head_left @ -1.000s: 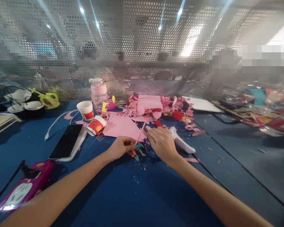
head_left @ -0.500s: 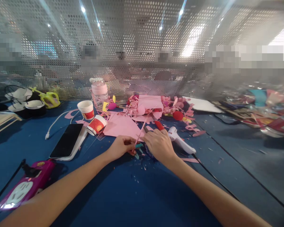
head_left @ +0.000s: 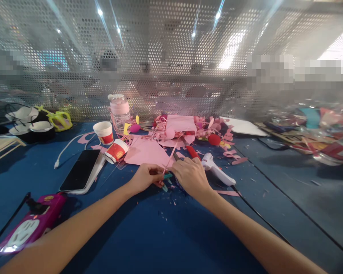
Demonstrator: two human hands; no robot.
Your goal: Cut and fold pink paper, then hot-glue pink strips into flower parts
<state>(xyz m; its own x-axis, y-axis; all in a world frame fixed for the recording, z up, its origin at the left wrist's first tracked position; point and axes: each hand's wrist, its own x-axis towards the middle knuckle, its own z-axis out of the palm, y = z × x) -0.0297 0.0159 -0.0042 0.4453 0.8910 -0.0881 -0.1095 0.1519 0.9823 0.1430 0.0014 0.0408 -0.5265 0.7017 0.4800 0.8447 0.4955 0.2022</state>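
My left hand [head_left: 145, 176] is closed in a pinch on a thin pink paper strip [head_left: 170, 160] that rises toward the pink sheet [head_left: 147, 152]; small teal pieces [head_left: 167, 176] lie at its fingertips. My right hand [head_left: 190, 175] is closed round red-handled scissors [head_left: 192, 152], whose blade meets the strip just beside the left fingers. Both hands rest on the blue table [head_left: 165, 236] among tiny scraps.
A white glue gun [head_left: 217, 173] with a black cord lies right of my right hand. A phone [head_left: 80, 169], two paper cups [head_left: 104, 132], a pink jar [head_left: 119, 110] and a heap of pink cuttings [head_left: 188, 129] lie beyond. A magenta power strip [head_left: 28, 227] sits near left.
My right hand with the scissors has slid slightly left, closer to my left hand. The left hand has stayed in place on the strip.
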